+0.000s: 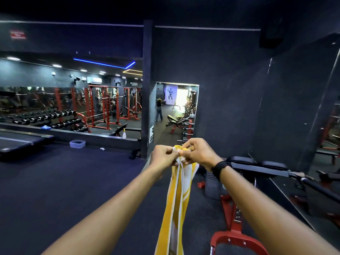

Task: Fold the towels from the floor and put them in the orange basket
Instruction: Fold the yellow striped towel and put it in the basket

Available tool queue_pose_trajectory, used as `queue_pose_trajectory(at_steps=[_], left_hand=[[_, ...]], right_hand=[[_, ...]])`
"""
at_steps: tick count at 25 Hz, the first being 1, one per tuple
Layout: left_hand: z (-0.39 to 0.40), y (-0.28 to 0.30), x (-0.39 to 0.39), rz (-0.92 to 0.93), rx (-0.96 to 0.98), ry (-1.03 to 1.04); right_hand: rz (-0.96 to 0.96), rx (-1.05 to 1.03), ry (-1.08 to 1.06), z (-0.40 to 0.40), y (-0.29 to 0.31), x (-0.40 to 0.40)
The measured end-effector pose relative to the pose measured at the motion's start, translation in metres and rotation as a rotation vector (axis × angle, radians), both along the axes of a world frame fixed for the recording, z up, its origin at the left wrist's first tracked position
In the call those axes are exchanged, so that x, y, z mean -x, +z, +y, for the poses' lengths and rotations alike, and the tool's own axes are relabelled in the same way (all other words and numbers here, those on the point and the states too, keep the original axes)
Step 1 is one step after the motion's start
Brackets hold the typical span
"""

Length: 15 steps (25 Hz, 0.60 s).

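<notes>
Both arms are out front and the towel (177, 196) is up in the air, yellow with white stripes, hanging long and narrow from the hands down past the bottom edge of view. The left hand (163, 156) is closed in a pinch on the top edge, fingertips pressed onto the cloth. The right hand (197, 153), black band at the wrist, pinches the same top edge right beside it, the two hands almost touching. Looks like the corners are being matched up at the top, so this reads as a lengthwise fold in progress.

This is soft, light cloth: it drapes straight down, it won't hold a shape by itself, and it should not slip much in a dry pinch. The corners and the hem are the places to hold; grab the middle and it bunches.

Below is the dark gym floor (73, 181), and a red bench frame (233, 234) sits just right of the hanging cloth, close enough to catch the tail. No orange basket shows anywhere in view, so the drop-off spot can't be told.
</notes>
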<state>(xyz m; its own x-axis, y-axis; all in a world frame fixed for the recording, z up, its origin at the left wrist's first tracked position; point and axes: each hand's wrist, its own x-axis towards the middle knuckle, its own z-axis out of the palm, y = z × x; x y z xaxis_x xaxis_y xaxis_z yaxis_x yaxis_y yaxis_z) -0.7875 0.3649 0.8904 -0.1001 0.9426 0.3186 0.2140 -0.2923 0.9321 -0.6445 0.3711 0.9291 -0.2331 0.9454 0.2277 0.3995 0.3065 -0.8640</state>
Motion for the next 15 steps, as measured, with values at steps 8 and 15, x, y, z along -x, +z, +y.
queue_pose_trajectory(at_steps=[8,15], left_hand=[[-0.016,-0.005,0.001,0.582,-0.208,-0.058],[-0.007,-0.011,0.028,0.314,-0.223,-0.051]], right_hand=[[0.042,0.143,-0.014,-0.004,0.000,0.001],[-0.214,-0.144,0.157,-0.003,0.013,-0.039]])
